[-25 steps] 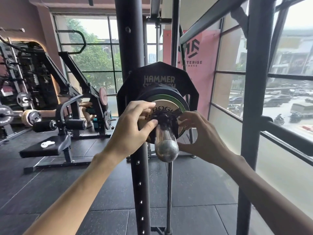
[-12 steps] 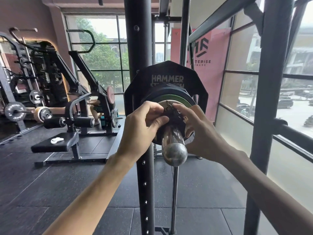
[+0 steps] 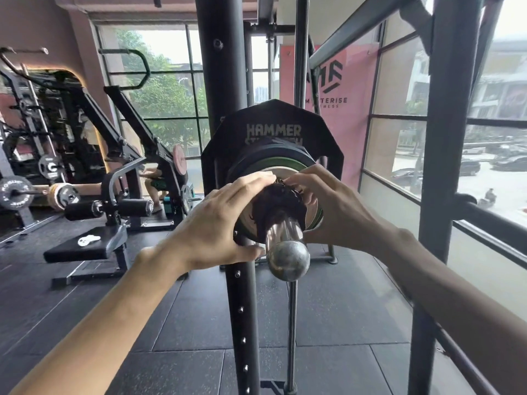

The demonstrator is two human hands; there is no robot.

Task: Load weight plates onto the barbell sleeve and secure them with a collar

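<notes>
A chrome barbell sleeve [image 3: 287, 252] points toward me at centre. On it sit a large black Hammer Strength plate [image 3: 273, 121], a smaller black plate [image 3: 268, 155] and a green-rimmed plate [image 3: 282, 163] in front. A black collar [image 3: 276, 206] rings the sleeve against the front plate. My left hand [image 3: 219, 223] grips the collar from the left, fingers over its top and thumb underneath. My right hand [image 3: 328, 206] holds the collar from the right, fingertips on its upper edge.
A black rack upright [image 3: 228, 109] stands just left of the plates, another upright [image 3: 445, 138] at right with a rail [image 3: 499, 223] by the windows. A leg machine with a bench pad [image 3: 85, 246] and a person beyond it are at left. Dark rubber floor below.
The view has drawn closer to the sleeve. Both hands have closed more tightly round the collar, the left hand's fingers now reaching over its top.
</notes>
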